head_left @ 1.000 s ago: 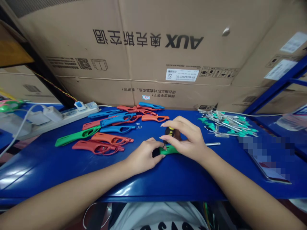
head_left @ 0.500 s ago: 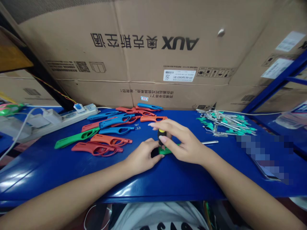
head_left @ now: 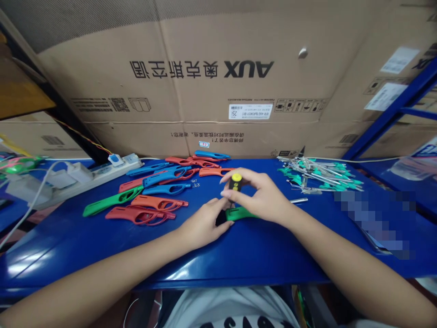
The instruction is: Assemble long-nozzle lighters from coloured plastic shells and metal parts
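A green long-nose lighter (head_left: 241, 213) lies on the blue table, its metal tube (head_left: 299, 201) sticking out to the right past my right hand. My left hand (head_left: 207, 224) is closed on the lighter's left end, thumb and fingers pinching it. Above that end, my right hand (head_left: 261, 193) grips a short screwdriver (head_left: 235, 183) with a black and yellow handle. The screwdriver stands upright, yellow cap up; its tip is hidden behind my fingers. Small loose screws (head_left: 195, 184) lie beyond my left hand, by a blue lighter shell (head_left: 167, 189).
Red, orange, blue and green lighter shells (head_left: 136, 214) lie in a loose pile at left. Metal tubes with teal parts (head_left: 321, 175) are heaped at back right. A phone (head_left: 375, 237) lies at right, a power strip (head_left: 92, 179) at back left. A cardboard box (head_left: 198, 36) stands behind.
The screwdriver's yellow cap now shows, as my right fingers have shifted round the handle. My left hand keeps its place on the lighter. The camera view has tilted slightly.
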`<state>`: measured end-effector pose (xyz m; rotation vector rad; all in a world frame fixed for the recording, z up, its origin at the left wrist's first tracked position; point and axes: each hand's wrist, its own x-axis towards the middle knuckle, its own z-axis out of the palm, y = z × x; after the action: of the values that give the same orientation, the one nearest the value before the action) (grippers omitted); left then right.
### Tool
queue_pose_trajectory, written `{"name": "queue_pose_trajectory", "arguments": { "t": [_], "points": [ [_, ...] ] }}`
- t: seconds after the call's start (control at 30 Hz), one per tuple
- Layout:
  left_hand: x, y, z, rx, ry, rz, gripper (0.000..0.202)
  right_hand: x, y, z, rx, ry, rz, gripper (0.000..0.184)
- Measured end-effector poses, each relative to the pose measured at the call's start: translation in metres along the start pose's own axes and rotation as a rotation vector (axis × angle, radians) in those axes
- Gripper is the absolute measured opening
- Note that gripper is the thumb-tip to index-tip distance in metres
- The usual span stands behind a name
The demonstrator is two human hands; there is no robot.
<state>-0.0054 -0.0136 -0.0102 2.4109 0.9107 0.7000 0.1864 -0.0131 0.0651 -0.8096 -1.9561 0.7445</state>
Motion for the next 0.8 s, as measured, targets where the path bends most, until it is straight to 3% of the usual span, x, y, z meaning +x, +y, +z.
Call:
{"name": "queue_pose_trajectory", "arguments": {
  "t": [0.1,0.17,0.23,0.33,0.4,0.47,0.53,0.6,0.7,0.8],
  "points": [
    [0.001,0.003,-0.005,-0.003,-0.032,0.008,0.023,0.007,0.005,-0.014,0.133,0.166,0.035,0.02],
    [0.002,0.004,-0.006,0.007,-0.044,0.005,0.023,0.008,0.01,-0.026,0.058,0.173,0.008,0.015],
    [0.001,0.004,-0.006,0.026,-0.06,0.004,0.026,0.005,0.016,-0.037,-0.164,0.062,-0.001,0.008],
    [0.004,0.005,-0.012,0.079,-0.102,0.003,0.037,-0.005,0.027,-0.046,-0.502,-0.251,0.075,0.009],
    [0.011,0.006,-0.024,0.113,-0.096,0.019,0.041,-0.012,0.035,-0.048,-0.634,-0.416,0.118,0.019],
    [0.023,0.004,-0.041,0.132,-0.027,0.078,0.038,-0.018,0.042,-0.047,-0.705,-0.516,0.138,0.042],
    [0.039,-0.003,-0.061,0.222,0.035,0.128,0.038,-0.021,0.047,-0.046,-0.732,-0.594,0.155,0.057],
    [0.058,-0.015,-0.078,0.361,0.009,0.198,0.047,-0.024,0.05,-0.046,-0.736,-0.642,0.175,0.054],
    [0.083,-0.039,-0.093,0.627,-0.151,0.289,0.072,-0.025,0.052,-0.045,-0.706,-0.662,0.188,0.043],
    [0.1,-0.06,-0.093,0.791,-0.295,0.326,0.084,-0.025,0.052,-0.044,-0.69,-0.659,0.195,0.039]
  ]
}}
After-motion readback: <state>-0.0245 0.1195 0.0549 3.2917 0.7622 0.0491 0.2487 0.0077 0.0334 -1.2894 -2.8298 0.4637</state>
